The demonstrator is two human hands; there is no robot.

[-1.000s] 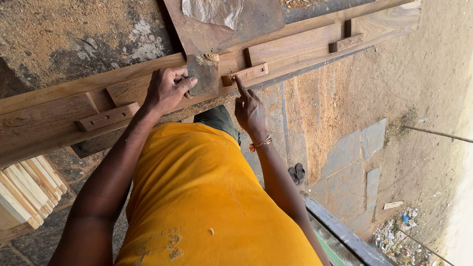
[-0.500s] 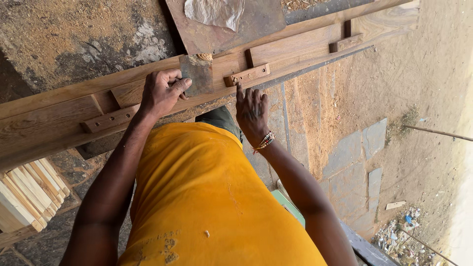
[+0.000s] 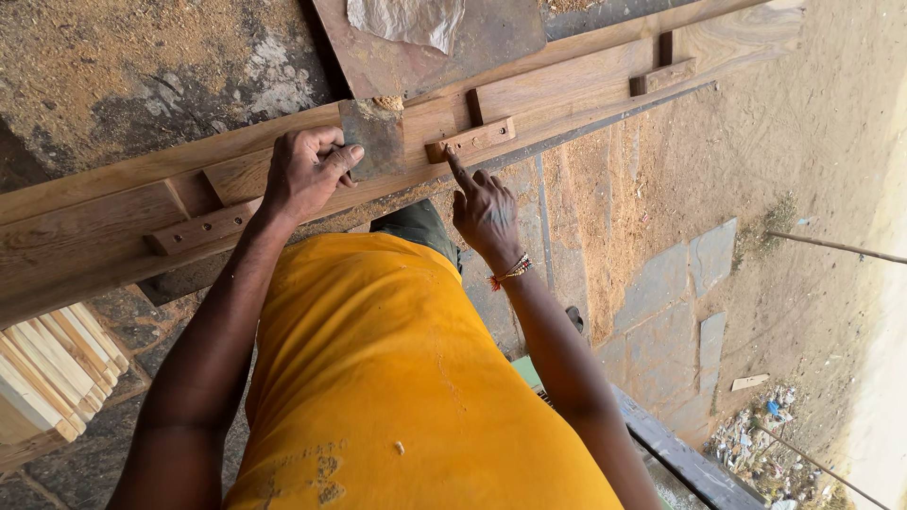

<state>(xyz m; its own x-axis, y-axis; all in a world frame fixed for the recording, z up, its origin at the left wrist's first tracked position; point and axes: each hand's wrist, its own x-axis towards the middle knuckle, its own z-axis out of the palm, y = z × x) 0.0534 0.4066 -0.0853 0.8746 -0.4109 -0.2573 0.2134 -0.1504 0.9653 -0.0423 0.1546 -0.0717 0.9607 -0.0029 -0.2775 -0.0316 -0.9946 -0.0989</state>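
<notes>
Your left hand fingers clamp the grey sanding block on the long plank; right hand fingers apart, forefinger touching its edge

Head-worn view, steeply downward, close

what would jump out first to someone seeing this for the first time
The bright yellow shirt fills the bottom centre of the view. Above it, a long wooden frame piece runs slantwise across the top, where the left hand presses a dark grey sanding sheet against the wood. The right hand, with a beaded bracelet at the wrist, points one finger up at the frame's lower edge.
</notes>
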